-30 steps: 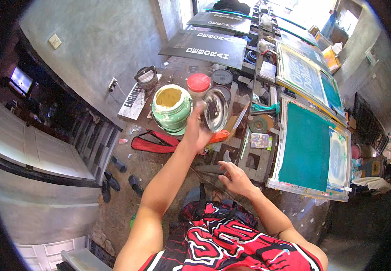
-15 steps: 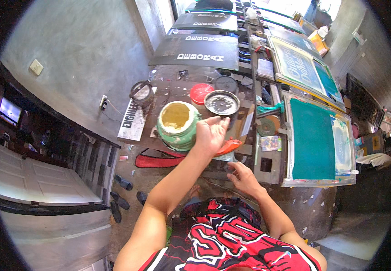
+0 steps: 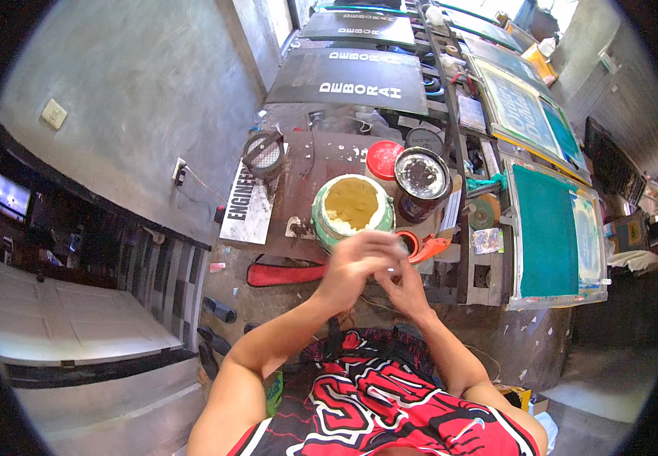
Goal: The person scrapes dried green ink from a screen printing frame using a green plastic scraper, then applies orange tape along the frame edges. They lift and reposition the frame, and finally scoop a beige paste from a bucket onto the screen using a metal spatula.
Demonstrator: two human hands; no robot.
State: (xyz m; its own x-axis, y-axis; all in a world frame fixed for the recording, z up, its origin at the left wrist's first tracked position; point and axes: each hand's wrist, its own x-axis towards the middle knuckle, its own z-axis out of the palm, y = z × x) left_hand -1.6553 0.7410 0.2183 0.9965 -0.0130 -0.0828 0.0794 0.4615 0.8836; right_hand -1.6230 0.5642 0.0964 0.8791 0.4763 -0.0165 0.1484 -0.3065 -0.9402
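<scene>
My left hand (image 3: 361,260) and my right hand (image 3: 405,289) meet just in front of the green jar (image 3: 327,239). Motion smears the left fingers, so their grip cannot be read. The right fingers look drawn together against the left hand; what they hold, if anything, is hidden. A small pale spot shows between the hands. The jar is uncapped, with yellowish-brown paste (image 3: 350,201) inside and a pale rim. Right behind it stands an open dark can (image 3: 422,182) with a smeared grey lining. An orange-red tool or holder (image 3: 429,249) lies beside my right hand.
A red lid (image 3: 385,159), a dark lid (image 3: 424,140) and a mesh-topped round container (image 3: 264,155) are on the brown table (image 3: 298,163). A red padded strip (image 3: 286,274) lies at its front edge. Screen-printing frames (image 3: 545,228) line the right; dark printed sheets (image 3: 348,80) lie behind.
My left hand has moved from beside the open can toward me, and my right hand has come up to meet it. The view has shifted, so the table appears further right.
</scene>
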